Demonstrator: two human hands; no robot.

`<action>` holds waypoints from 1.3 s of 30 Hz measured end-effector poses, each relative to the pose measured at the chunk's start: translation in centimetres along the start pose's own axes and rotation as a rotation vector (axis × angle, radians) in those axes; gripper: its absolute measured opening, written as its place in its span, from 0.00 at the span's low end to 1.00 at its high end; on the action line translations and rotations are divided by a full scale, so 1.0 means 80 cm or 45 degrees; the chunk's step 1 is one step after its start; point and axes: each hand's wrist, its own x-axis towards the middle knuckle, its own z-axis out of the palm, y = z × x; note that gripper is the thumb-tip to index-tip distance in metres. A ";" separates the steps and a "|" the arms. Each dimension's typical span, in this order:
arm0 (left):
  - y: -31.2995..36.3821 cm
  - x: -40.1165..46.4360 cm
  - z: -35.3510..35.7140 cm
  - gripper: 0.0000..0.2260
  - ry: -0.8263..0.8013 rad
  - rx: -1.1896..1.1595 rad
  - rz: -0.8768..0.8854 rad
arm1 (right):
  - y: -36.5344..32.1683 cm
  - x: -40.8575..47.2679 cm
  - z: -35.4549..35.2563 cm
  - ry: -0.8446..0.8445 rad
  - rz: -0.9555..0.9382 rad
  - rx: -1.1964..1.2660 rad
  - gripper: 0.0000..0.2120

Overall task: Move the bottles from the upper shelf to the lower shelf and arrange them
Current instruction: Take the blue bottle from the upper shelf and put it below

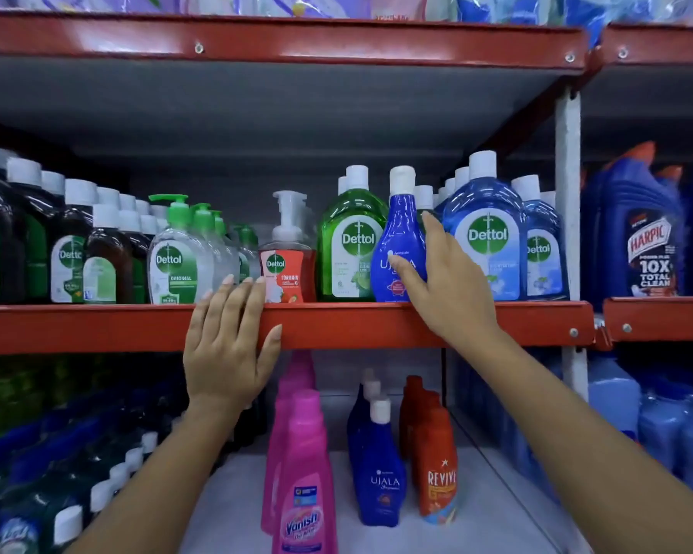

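A dark blue Ujala bottle [400, 225] with a white cap stands at the front of the upper shelf [357, 321], between a green Dettol bottle [351, 237] and a blue Dettol bottle [487, 233]. My right hand [447, 281] is wrapped around its lower half, thumb on the label. My left hand [229, 345] lies flat with fingers spread on the red front edge of the upper shelf and holds nothing. On the lower shelf [237, 493] stand more Ujala bottles [379, 469], pink Vanish bottles [305, 473] and orange Revive bottles [435, 465].
Dettol bottles and pump dispensers [177, 253] fill the upper shelf's left side. A red foaming pump bottle [287, 269] stands by my left hand. Harpic bottles [645, 233] fill the bay to the right, past a white upright [568, 193]. Dark bottles crowd the lower left.
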 end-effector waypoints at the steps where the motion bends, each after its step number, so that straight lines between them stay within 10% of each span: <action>1: 0.000 0.001 0.000 0.27 -0.003 0.008 0.000 | 0.000 0.007 -0.001 -0.045 0.048 0.035 0.30; 6: 0.001 0.001 -0.002 0.27 -0.036 0.020 -0.001 | -0.001 0.027 -0.011 -0.163 0.250 0.305 0.17; 16: 0.000 0.001 -0.001 0.28 -0.041 -0.002 0.002 | -0.017 0.014 -0.036 0.265 0.242 0.933 0.20; 39: -0.003 -0.005 0.006 0.24 0.062 0.067 0.052 | 0.032 -0.261 0.072 -0.336 0.534 1.138 0.20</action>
